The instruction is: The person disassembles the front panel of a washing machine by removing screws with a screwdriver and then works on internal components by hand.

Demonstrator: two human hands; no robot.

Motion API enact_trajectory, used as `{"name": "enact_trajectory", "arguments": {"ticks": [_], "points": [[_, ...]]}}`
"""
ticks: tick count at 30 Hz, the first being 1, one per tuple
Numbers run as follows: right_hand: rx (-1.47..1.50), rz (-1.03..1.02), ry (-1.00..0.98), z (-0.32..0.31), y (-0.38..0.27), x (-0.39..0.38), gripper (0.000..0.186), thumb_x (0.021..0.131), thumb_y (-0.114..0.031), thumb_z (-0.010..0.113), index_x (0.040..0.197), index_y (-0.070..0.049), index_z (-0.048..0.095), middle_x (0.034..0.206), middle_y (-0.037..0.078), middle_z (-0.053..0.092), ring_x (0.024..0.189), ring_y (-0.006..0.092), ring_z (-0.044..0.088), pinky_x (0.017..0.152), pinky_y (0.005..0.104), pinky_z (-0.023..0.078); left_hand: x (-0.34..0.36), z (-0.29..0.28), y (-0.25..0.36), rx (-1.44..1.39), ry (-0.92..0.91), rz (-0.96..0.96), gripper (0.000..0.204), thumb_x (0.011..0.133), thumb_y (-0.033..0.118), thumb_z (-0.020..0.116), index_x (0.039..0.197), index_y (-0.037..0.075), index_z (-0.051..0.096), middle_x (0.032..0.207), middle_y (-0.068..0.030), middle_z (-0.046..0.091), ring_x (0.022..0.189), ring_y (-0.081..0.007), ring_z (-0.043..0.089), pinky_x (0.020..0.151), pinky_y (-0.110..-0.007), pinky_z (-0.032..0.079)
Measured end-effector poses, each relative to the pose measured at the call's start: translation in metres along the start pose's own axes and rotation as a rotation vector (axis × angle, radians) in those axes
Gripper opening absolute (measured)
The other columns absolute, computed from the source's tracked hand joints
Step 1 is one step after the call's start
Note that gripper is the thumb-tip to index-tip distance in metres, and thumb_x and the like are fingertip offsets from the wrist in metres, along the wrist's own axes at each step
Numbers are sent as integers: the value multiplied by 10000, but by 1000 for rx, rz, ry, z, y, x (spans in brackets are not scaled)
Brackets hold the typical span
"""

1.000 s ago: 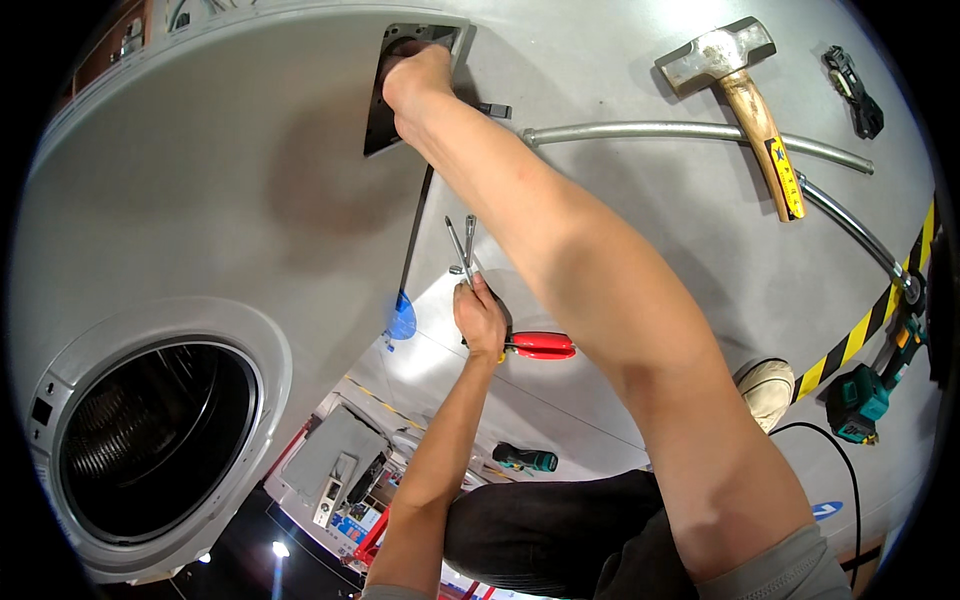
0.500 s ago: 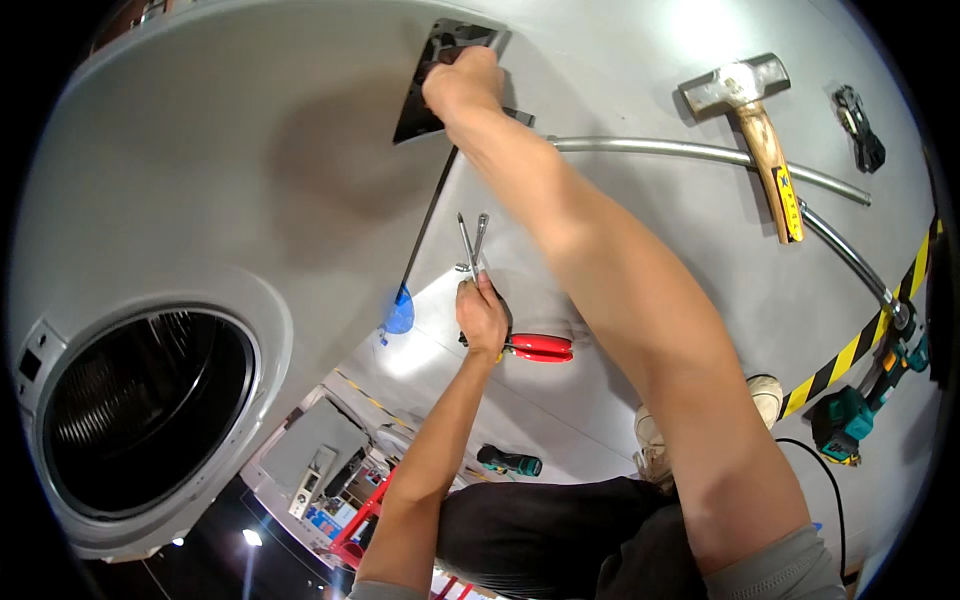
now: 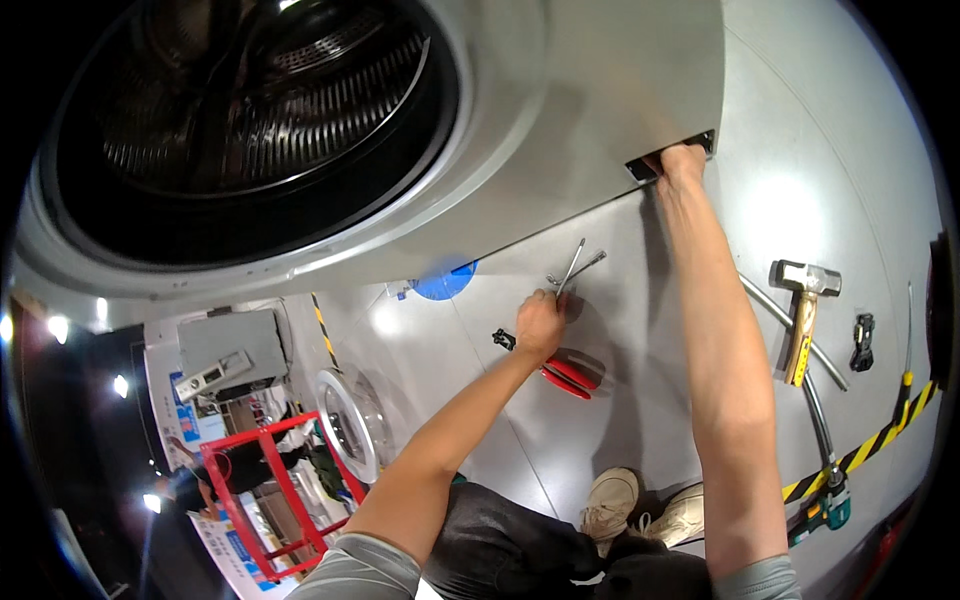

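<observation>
A grey front-loading washing machine (image 3: pixel 560 130) fills the upper left, its dark drum open toward me. My right hand (image 3: pixel 682 166) is stretched up to a small dark rectangular opening (image 3: pixel 642 170) at the machine's corner, fingers hooked over its edge. My left hand (image 3: pixel 540 325) is lower, over the grey floor, closed around a few thin metal tools (image 3: pixel 577 266) that stick up from the fist. Red-handled pliers (image 3: pixel 572 375) lie on the floor just beside that hand.
A hammer (image 3: pixel 801 310) lies across a bent metal pipe (image 3: pixel 815 415) at right, near a small black part (image 3: pixel 862 341), a screwdriver (image 3: pixel 906 360), a green drill (image 3: pixel 826 506) and yellow-black floor tape (image 3: pixel 868 452). A blue disc (image 3: pixel 446 283), red cart (image 3: pixel 262 500) and my shoes (image 3: pixel 612 500) are below.
The view has swung, so the washing machine now looms large at upper left. My right hand stays at the opening and my left hand still grips the metal tools.
</observation>
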State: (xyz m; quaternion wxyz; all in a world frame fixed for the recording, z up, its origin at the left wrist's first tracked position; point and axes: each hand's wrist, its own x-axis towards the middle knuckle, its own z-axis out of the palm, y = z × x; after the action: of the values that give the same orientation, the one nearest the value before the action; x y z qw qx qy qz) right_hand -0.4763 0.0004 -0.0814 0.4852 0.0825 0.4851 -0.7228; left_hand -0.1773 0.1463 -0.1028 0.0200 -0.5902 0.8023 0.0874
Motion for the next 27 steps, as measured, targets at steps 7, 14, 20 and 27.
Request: {"name": "enact_trajectory", "arguments": {"ticks": [7, 14, 20, 27], "points": [[-118, -107, 167, 4, 16, 21, 132, 826, 6, 604, 943, 66, 620, 894, 124, 637, 689, 203, 588, 506, 364, 462, -2, 7, 3, -9, -35, -42, 329, 964, 260, 498, 783, 3, 595, 840, -206, 585, 794, -404, 576, 733, -486, 468], [-111, 85, 384, -15, 20, 61, 303, 898, -57, 403, 1036, 113, 611, 1132, 193, 644, 965, 272, 629, 794, 386, 488, 5, 10, 26, 0, -71, 44, 385, 991, 281, 450, 812, -29, 592, 861, -220, 583, 817, -412, 568, 740, -497, 456], [-435, 210, 322, 5, 6, 15, 207, 874, -13, 523, 1025, 97, 614, 1089, 193, 652, 942, 281, 648, 769, 382, 518, -2, 4, 9, 25, -101, -16, 408, 1008, 277, 415, 811, -48, 567, 878, -232, 576, 831, -425, 552, 745, -501, 440], [-488, 220, 330, -3, -28, -17, 157, 805, -59, 651, 932, 30, 680, 1013, 202, 686, 981, 349, 664, 817, 392, 548, 0, 5, 9, 5, -132, -15, 400, 1011, 267, 412, 815, -53, 552, 837, -226, 564, 806, -420, 540, 732, -491, 413]]}}
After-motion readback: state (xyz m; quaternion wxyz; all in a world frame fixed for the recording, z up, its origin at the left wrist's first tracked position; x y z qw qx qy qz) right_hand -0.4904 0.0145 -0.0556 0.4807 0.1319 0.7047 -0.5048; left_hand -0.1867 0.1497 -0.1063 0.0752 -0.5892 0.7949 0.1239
